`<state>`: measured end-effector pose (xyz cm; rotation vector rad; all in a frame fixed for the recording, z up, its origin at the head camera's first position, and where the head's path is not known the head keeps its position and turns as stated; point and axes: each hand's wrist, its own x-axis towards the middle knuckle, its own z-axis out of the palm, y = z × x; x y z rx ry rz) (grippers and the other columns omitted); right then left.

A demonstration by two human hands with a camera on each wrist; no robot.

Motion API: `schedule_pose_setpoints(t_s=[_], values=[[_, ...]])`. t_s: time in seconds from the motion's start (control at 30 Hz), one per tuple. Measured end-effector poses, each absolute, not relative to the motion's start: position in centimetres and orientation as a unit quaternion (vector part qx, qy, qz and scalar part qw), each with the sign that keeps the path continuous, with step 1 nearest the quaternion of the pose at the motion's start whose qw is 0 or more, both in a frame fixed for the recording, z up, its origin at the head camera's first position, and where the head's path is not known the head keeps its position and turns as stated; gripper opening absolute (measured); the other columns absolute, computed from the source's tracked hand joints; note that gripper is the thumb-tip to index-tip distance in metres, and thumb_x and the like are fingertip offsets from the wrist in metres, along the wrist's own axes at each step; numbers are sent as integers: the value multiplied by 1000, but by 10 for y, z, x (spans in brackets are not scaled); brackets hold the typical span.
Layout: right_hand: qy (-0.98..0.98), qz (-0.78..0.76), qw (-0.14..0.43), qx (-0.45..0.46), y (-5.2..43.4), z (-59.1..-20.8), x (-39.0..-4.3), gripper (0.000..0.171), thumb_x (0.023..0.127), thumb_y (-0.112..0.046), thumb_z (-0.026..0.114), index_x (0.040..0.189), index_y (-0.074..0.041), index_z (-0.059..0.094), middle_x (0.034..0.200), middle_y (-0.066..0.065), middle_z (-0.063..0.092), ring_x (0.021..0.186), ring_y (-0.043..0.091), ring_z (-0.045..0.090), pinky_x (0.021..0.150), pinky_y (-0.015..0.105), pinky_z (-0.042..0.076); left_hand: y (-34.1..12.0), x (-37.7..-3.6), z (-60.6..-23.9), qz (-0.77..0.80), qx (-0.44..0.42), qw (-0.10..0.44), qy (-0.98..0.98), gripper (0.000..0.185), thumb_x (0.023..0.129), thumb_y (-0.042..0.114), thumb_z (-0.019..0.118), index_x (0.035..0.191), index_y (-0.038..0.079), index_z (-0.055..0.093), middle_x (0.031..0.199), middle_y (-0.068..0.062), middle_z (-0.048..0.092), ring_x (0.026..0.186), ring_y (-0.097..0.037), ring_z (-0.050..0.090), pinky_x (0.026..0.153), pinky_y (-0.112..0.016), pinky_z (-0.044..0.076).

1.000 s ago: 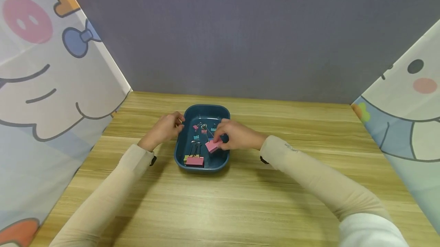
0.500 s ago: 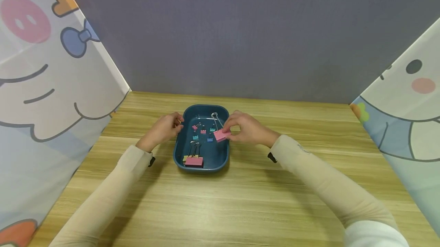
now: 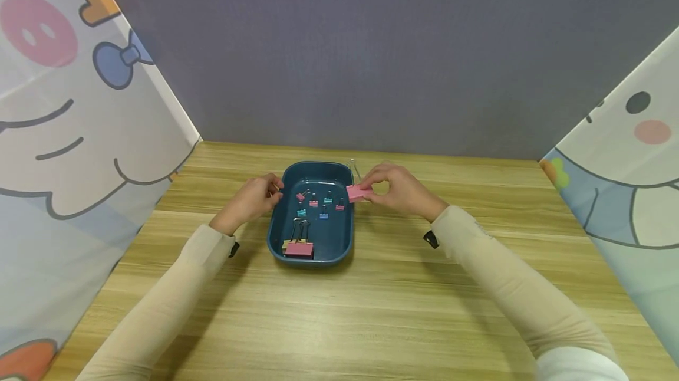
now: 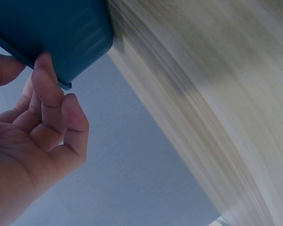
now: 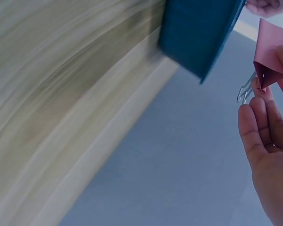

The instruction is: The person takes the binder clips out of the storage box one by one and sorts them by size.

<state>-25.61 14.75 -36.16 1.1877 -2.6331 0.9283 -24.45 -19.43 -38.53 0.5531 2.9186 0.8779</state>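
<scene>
My right hand (image 3: pixel 400 190) pinches a large pink binder clip (image 3: pixel 356 194) between thumb and fingers, up over the right rim of a dark blue tray (image 3: pixel 342 248). In the right wrist view the pink clip (image 5: pixel 269 49) shows its folded body, with wire handles (image 5: pixel 245 92) sticking out. Thumb and index finger of my left hand (image 3: pixel 251 204) pinch the tray's left rim, which the left wrist view shows as a blue wall (image 4: pixel 75 37) beside the fingers. Inside the tray, another large pink binder clip (image 3: pixel 299 249) lies in front of a yellow one (image 3: pixel 287 244).
Several small binder clips lie spread over the tray floor, among them a blue one (image 3: pixel 324 216), a teal one (image 3: pixel 328 200) and a pink one (image 3: pixel 340 207). The tray stands on a wood-grain table (image 3: pixel 329 322). A grey panel (image 3: pixel 371 62) rises behind it.
My right hand has lifted the large pink clip from among the small clips and carried it right and away from me, to the tray's right rim. My left hand stays at the left rim.
</scene>
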Motion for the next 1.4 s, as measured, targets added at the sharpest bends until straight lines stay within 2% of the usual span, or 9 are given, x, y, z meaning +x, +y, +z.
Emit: schedule_pose_setpoints(t_s=[0.3,0.53,0.8,1.07,1.4], values=[[-867,324,60,373,162,-374,-267,16,79,-10,77,95,-11,75,98,-1,66,98,17,54,89,38,42,-194,-245,-385,287,174,27,942,22,92,7,60,110,-4,57,91,-13,62,71,-20,57,62,-33,48],[-864,336,77,367,164,-385,-270,15,78,-9,78,93,-9,75,95,-1,67,94,18,53,84,37,43,-194,-245,-385,289,169,27,942,22,91,6,60,111,-5,58,91,-13,62,72,-21,57,62,-33,48],[-881,331,36,336,165,-399,-273,13,80,-9,76,93,-9,74,94,0,67,91,19,52,81,44,44,-194,-245,-385,284,168,26,944,22,92,7,60,110,-4,58,91,-13,62,71,-21,57,62,-33,48],[-893,319,13,317,164,-413,-276,13,80,-8,75,93,-7,74,92,1,67,89,29,53,77,41,43,-194,-246,-386,285,169,24,943,20,91,7,60,109,-3,58,90,-12,62,70,-20,57,61,-32,48],[-904,295,12,310,161,-424,-279,13,80,-9,76,92,-8,74,91,1,67,82,19,50,72,34,41,-195,-247,-385,287,175,20,942,19,91,6,60,108,-4,59,87,-11,63,71,-21,56,62,-33,47]])
